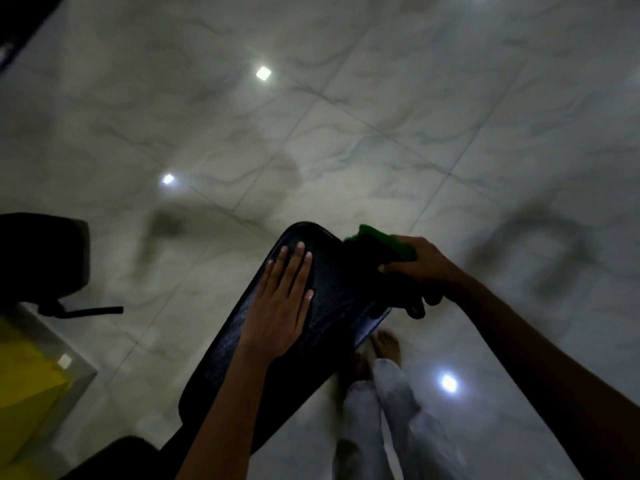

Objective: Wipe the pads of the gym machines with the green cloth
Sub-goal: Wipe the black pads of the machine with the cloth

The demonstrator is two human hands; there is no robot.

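Observation:
A long black pad [332, 306] of a gym machine slants from the lower left up to the centre of the view. My left hand [280, 306] lies flat on its upper half, fingers straight and spread. My right hand [420, 266] grips the green cloth [388, 247] against the pad's upper right edge. Part of the cloth hangs dark below that hand near the pad's side.
A pale marble tile floor [346, 116] with light reflections fills the view. Another black pad [41, 254] on a dark frame stands at the left. A yellow surface [24, 386] lies at the lower left. My legs and bare feet [381, 348] stand right of the pad.

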